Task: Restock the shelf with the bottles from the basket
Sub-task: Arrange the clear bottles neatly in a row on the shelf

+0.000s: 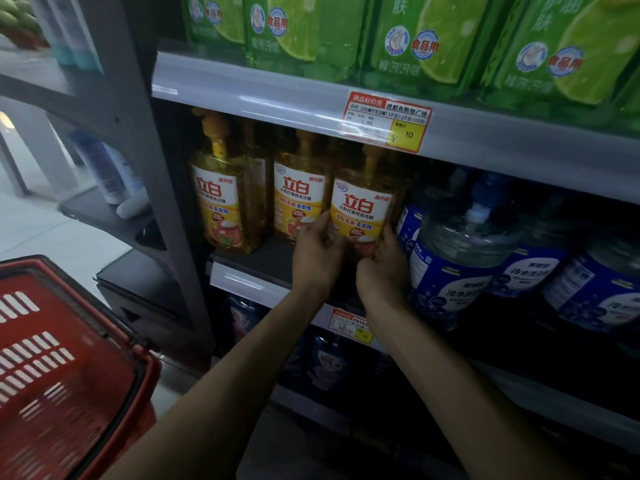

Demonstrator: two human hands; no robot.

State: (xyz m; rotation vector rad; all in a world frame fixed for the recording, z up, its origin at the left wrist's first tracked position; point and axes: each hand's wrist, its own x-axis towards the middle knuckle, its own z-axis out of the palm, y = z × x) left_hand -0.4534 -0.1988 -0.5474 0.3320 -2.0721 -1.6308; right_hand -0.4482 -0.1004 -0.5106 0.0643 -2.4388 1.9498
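Three yellow pump bottles with white and yellow labels stand on the middle shelf [249, 259]. The rightmost yellow bottle [362, 206] is held at its base from both sides: my left hand [317, 254] grips its left lower edge and my right hand [381, 268] grips its right lower edge. The middle yellow bottle [298, 199] stands just to its left, and the leftmost yellow bottle [218, 199] is further along. The red plastic basket [69, 368] sits at the lower left; its visible inside holds nothing.
Large clear jugs with blue labels [460, 258] crowd the shelf right of the held bottle. Green refill pouches [429, 39] fill the shelf above, over a red and yellow price tag [384, 121]. Dark pouches [329, 365] sit on the shelf below. A grey upright [152, 168] stands left.
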